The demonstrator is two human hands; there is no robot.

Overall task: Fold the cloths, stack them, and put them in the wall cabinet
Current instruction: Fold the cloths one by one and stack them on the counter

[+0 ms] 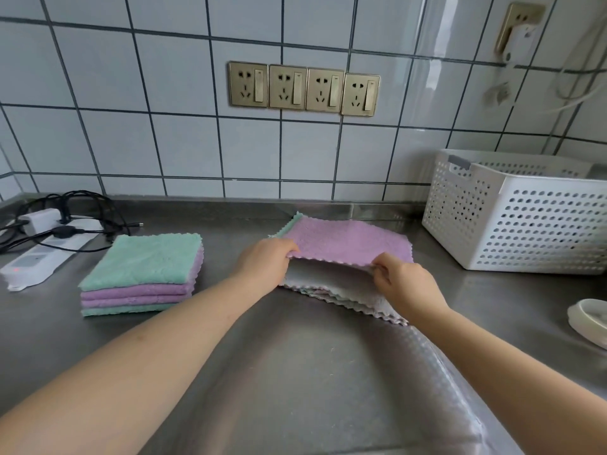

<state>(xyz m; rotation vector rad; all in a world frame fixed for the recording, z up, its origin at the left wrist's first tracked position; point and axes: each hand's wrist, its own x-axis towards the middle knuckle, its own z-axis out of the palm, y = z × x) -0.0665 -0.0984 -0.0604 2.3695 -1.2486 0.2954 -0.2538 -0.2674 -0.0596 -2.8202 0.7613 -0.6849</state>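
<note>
Head view. The left hand (262, 262) and right hand (405, 280) each pinch the near edge of a purple cloth (348, 241), fingers curled over the hem, one grip towards each near corner; the two-point hold keeps the edge taut and level, presumably so that it can be carried across to meet the far edge in a clean fold. The near edge is lifted clear of the pale unfolded cloths (345, 290) that lie flat directly beneath the grips, while the far part of the purple cloth rests on that pile, beyond the grips, with a green edge (289, 226) showing at its far left corner. Whether the lift takes one cloth or more cannot be told. Well to the left of the left grip stands the folded stack (141, 277), green and purple layers squared on the steel surface (295, 372), apparently set aside to leave folding room yet within reach for adding the next piece. To the right of the right grip, apart from the pile, sits a white perforated basket (525, 221); a power strip (42, 254) with cables lies beyond the stack. The wall cabinet is not in view, so stowing seems some steps off.
</note>
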